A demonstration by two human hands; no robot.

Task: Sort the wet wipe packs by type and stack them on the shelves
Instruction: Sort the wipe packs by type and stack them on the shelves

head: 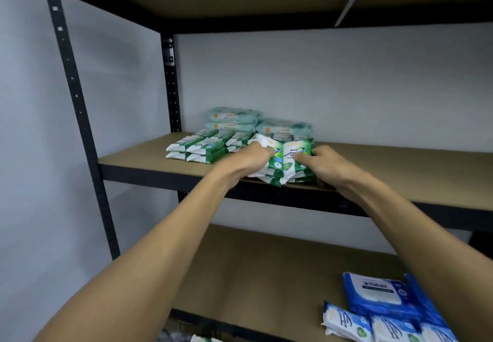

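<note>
In the head view, a bundle of green packs (pixel 292 159) is seen on the middle shelf (pixel 400 171), right at its front edge. The bundle is held from both sides. The left hand (pixel 252 155) is curled around its left side. The right hand (pixel 329 163) is curled around its right side, with the thumb laid on top. Just to the left, green piles (pixel 202 147) of the same kind are laid low and neat. Behind them, pale packs (pixel 232 119) are stacked by the wall. So green is being put with green, it seems.

To do this step well, the bundle should be squeezed evenly from both sides, so that no pack slips out of the middle. It should be slid back from the edge until it is lined up with the green piles beside it. The packs look soft and slippery, so a slow push is likely best.

The front edge is the spot to be watched, since a pack left there could be knocked off. Plenty of bare shelf is seen to the right. Little room is left at the back, where the pale packs are. On the lower shelf (pixel 253 275), blue packs (pixel 378 296) are seen at the right, under the right arm.
</note>
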